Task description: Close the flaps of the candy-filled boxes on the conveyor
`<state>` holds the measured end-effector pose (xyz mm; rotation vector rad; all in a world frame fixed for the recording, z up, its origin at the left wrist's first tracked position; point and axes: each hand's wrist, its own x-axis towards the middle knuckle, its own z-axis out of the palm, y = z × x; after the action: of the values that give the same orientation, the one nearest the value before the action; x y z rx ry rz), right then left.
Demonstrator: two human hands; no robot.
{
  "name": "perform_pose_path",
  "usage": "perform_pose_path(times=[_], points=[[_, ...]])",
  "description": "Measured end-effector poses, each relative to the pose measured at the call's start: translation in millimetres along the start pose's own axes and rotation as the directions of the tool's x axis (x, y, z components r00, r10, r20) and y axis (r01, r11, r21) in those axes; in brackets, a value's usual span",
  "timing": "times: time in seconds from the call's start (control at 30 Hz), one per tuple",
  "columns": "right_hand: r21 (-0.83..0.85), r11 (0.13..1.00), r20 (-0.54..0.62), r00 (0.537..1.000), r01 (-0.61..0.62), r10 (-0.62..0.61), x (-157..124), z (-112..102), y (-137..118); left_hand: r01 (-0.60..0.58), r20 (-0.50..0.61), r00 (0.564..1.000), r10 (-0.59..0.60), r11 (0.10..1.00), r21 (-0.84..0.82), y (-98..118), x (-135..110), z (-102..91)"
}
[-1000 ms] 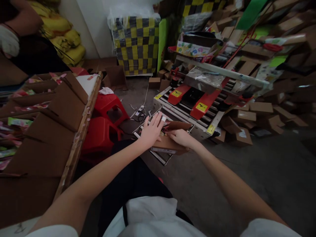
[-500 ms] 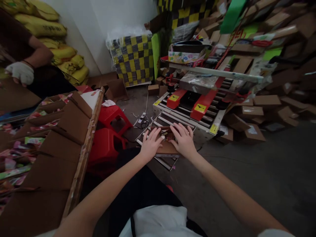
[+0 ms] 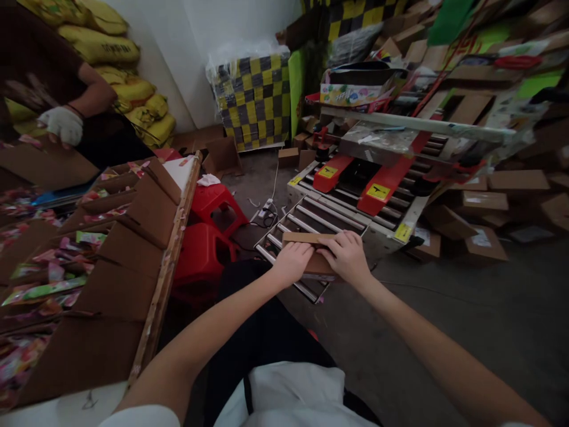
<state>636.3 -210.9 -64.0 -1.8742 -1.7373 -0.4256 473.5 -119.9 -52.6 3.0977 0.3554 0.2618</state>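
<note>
A small brown cardboard box (image 3: 317,268) rests on the roller conveyor (image 3: 306,216) in front of me. Its top flaps are folded inward and meet near the middle, hiding what is inside. My left hand (image 3: 292,262) lies on the left of the box, fingers curled together on a flap. On the right side, my right hand (image 3: 349,256) has its fingers bent over the flap edge, with the thumb pointing in toward the seam.
A red-armed carton sealing machine (image 3: 384,184) stands beyond the conveyor. Red stools (image 3: 202,249) and a table of open cartons (image 3: 120,267) holding wrapped items are at left. A gloved co-worker's hand (image 3: 64,126) holds cardboard. Cartons (image 3: 484,240) pile up at right.
The box's flaps have been folded down over its contents, which showed before. My left fingers have drawn closer together. The view has shifted slightly left.
</note>
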Motion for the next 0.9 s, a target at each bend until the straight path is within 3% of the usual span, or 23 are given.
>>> perform_pose_path(times=[0.13, 0.2, 0.3, 0.37, 0.4, 0.47, 0.53, 0.6, 0.67, 0.73, 0.77, 0.83, 0.9], points=[[0.138, 0.983, 0.01, 0.992, 0.12, -0.123, -6.3, -3.9, 2.2, 0.002, -0.174, 0.985, -0.013, 0.998, -0.062, 8.4, -22.6, -11.8], [0.188, 0.967, 0.02, 0.984, 0.169, -0.176, 0.4, -3.7, 5.1, 0.057, -0.084, 0.994, -0.064, 0.995, -0.088, -2.6, -19.9, -23.7], [0.193, 0.952, 0.08, 0.964, 0.236, -0.255, 16.0, 2.6, 13.5, 0.087, 0.186, 0.98, -0.068, 0.992, -0.097, -19.1, -1.6, -31.8], [0.151, 0.969, 0.08, 0.975, 0.196, -0.209, 21.1, 10.1, 17.3, 0.172, 0.239, 0.96, -0.147, 0.982, -0.083, -16.0, 11.9, -27.9], [0.134, 0.981, 0.058, 0.987, 0.142, -0.151, 20.6, 14.2, 17.0, 0.269, 0.214, 0.944, -0.25, 0.961, -0.069, -9.6, 17.7, -24.1], [0.154, 0.988, 0.024, 0.999, 0.019, -0.023, 13.8, 21.9, 10.7, 0.487, 0.124, 0.87, -0.478, 0.872, -0.054, 6.7, 27.6, -16.0], [0.225, 0.973, 0.081, 0.996, -0.06, 0.043, 3.0, 27.0, -1.6, 0.621, 0.097, 0.783, -0.614, 0.78, -0.077, 17.4, 34.4, -11.0], [0.276, 0.958, 0.201, 0.979, -0.084, 0.028, -6.0, 29.1, -13.9, 0.624, 0.195, 0.779, -0.595, 0.765, -0.157, 14.4, 35.9, -11.0], [0.286, 0.955, 0.295, 0.956, -0.08, -0.008, -8.5, 30.5, -19.6, 0.565, 0.331, 0.82, -0.467, 0.753, -0.338, -0.1, 29.6, -13.4], [0.262, 0.962, 0.337, 0.942, -0.077, -0.016, -1.9, 33.2, -13.2, 0.523, 0.356, 0.852, -0.383, 0.632, -0.573, -17.4, 15.9, -14.2], [0.242, 0.967, 0.347, 0.938, -0.082, -0.007, 4.8, 34.7, -4.5, 0.517, 0.336, 0.85, -0.405, 0.527, -0.674, -24.3, 6.9, -13.5], [0.195, 0.975, 0.357, 0.933, -0.108, 0.032, 23.0, 35.8, 23.0, 0.51, 0.308, 0.797, -0.519, 0.309, -0.803, -31.7, -14.3, -11.4], [0.156, 0.98, 0.337, 0.939, -0.125, 0.066, 44.7, 33.8, 55.8, 0.513, 0.331, 0.725, -0.604, 0.153, -0.845, -29.7, -40.2, -12.3]])
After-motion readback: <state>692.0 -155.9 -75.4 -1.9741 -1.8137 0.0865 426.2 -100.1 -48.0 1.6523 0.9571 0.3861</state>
